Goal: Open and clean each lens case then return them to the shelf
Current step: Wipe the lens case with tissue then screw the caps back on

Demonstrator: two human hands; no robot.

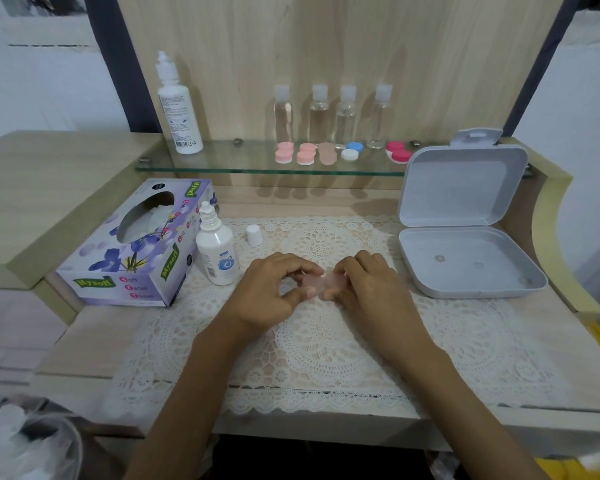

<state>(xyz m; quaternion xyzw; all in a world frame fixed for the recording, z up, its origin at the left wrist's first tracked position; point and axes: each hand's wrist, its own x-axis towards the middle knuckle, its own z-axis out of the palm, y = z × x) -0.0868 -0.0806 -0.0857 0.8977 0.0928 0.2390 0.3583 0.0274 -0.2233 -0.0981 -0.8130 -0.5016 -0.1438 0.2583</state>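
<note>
Both hands meet over the middle of a lace mat [326, 341] on the bench [94, 334], sharing one pale pink lens case [321, 282]. The left hand [278, 285] pinches the case's left end between curled fingers and thumb. The right hand [364, 282] pinches the right end the same way, so the case sits low over the mat between the fingertips. At 12 o'clock from the hands, a glass shelf [222, 164] carries a row of other lens cases: two pink ones [295, 153], a beige one [327, 152], a blue-and-white one [352, 150] and a magenta one [398, 151]. Four clear bottles [333, 112] stand behind them. A tall white solution bottle [179, 105] stands at the shelf's left end, about 11 o'clock. At 9 o'clock from the hands, a small white dropper bottle [217, 251] stands uncapped. Its cap [253, 234] sits just beside it on the mat, and a purple tissue box [136, 244] lies farther left. At 2 o'clock, a grey plastic box [465, 188] lies open with its lid propped upright.
</note>
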